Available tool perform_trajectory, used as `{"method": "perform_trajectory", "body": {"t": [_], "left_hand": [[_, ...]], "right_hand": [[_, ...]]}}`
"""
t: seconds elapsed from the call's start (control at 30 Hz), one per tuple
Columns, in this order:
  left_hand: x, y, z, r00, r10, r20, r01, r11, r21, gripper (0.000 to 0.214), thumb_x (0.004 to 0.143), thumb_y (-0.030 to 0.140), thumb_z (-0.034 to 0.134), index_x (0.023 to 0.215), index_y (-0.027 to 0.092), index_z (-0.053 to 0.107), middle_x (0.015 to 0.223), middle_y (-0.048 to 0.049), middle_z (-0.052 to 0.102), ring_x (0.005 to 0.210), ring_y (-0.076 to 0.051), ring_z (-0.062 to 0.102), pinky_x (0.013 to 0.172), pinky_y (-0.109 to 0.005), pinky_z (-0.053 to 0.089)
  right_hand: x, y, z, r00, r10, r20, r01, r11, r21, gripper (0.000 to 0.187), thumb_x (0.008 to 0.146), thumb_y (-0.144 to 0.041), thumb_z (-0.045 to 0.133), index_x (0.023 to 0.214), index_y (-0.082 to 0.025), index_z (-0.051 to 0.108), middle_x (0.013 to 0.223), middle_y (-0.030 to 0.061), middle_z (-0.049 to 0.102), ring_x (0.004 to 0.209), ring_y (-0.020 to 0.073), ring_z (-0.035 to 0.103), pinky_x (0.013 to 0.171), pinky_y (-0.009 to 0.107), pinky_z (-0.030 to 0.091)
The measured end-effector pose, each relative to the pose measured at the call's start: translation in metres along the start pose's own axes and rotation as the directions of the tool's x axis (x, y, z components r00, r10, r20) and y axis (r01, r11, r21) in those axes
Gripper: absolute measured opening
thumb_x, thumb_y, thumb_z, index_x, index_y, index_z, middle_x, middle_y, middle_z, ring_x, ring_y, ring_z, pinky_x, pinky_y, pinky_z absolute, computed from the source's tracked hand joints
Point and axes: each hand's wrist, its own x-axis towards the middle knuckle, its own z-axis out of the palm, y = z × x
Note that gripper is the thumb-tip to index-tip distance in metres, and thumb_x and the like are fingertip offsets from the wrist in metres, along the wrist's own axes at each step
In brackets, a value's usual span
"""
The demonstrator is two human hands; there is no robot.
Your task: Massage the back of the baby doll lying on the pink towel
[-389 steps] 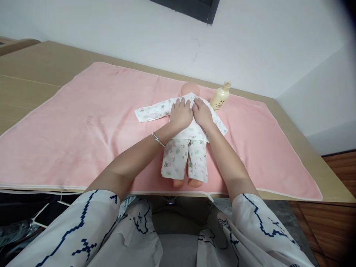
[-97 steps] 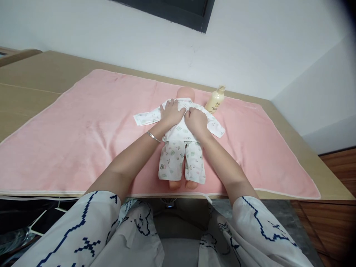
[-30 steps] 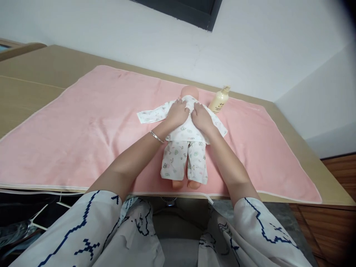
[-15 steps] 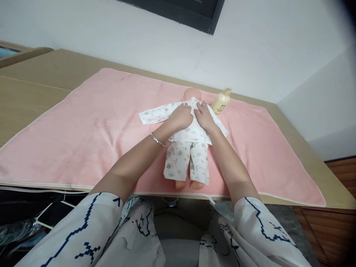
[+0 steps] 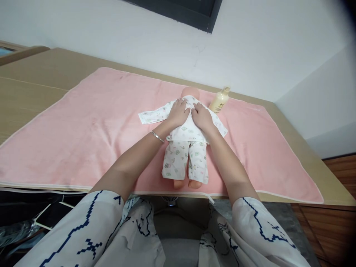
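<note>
A baby doll (image 5: 185, 155) in white printed pyjamas lies on a pink blanket (image 5: 91, 122), its head away from me and its feet near the table's front edge. My left hand (image 5: 178, 112) rests flat on the doll's upper body, fingers stretched out toward the neck. My right hand (image 5: 202, 116) lies flat beside it on the same shirt, fingers also extended. A silver bracelet (image 5: 157, 136) circles my left wrist. The doll's left sleeve (image 5: 152, 115) spreads out on the blanket.
A cream lotion bottle (image 5: 219, 101) stands just right of the doll's head, near the white wall. The blanket covers a tan wooden table (image 5: 30, 81). A wooden floor (image 5: 338, 226) shows at lower right.
Both hands have shifted slightly on the doll's upper body, fingers sliding back a little from the collar. The doll stays in place.
</note>
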Motion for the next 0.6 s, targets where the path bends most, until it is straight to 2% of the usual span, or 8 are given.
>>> {"method": "perform_trajectory", "body": {"t": [0.1, 0.17, 0.4, 0.6], "left_hand": [[-0.003, 0.001, 0.003, 0.999, 0.004, -0.037, -0.004, 1.000, 0.003, 0.060, 0.099, 0.034, 0.033, 0.150, 0.003, 0.032, 0.163, -0.0182, 0.025, 0.154, -0.027, 0.015, 0.127, -0.043, 0.014], [-0.003, 0.000, 0.005, 0.999, 0.011, -0.048, -0.010, 1.000, 0.002, 0.059, 0.099, 0.034, 0.033, 0.149, 0.003, 0.033, 0.162, -0.0190, 0.026, 0.154, -0.027, 0.016, 0.127, -0.043, 0.014], [-0.002, -0.003, 0.008, 0.996, 0.017, -0.092, -0.018, 1.000, -0.010, 0.056, 0.099, 0.036, 0.034, 0.149, 0.012, 0.036, 0.162, -0.0140, 0.031, 0.153, -0.028, 0.020, 0.126, -0.045, 0.017], [-0.021, 0.027, -0.004, 0.989, -0.136, -0.056, 0.141, 0.985, 0.102, 0.055, 0.100, 0.033, 0.031, 0.149, 0.008, 0.035, 0.160, -0.0205, 0.031, 0.149, -0.038, 0.026, 0.120, -0.055, 0.027]], "right_hand": [[0.010, 0.017, 0.013, 1.000, 0.017, -0.017, -0.016, 0.997, 0.075, 0.055, 0.095, -0.033, 0.033, 0.143, -0.010, 0.045, 0.154, 0.0146, 0.042, 0.149, 0.0307, 0.029, 0.122, 0.051, 0.024], [0.012, 0.020, 0.019, 1.000, 0.024, -0.018, -0.023, 0.996, 0.081, 0.058, 0.095, -0.034, 0.031, 0.146, -0.008, 0.042, 0.156, 0.0147, 0.039, 0.150, 0.0306, 0.026, 0.124, 0.050, 0.020], [0.008, 0.013, 0.018, 0.999, 0.043, -0.028, -0.041, 0.997, 0.060, 0.059, 0.097, -0.037, 0.029, 0.147, -0.007, 0.041, 0.157, 0.0152, 0.038, 0.151, 0.0294, 0.026, 0.125, 0.050, 0.021], [0.012, 0.028, 0.005, 0.998, -0.061, 0.003, 0.061, 0.997, 0.053, 0.058, 0.095, -0.046, 0.038, 0.143, -0.016, 0.048, 0.152, 0.0107, 0.047, 0.145, 0.0279, 0.038, 0.123, 0.053, 0.023]]}}
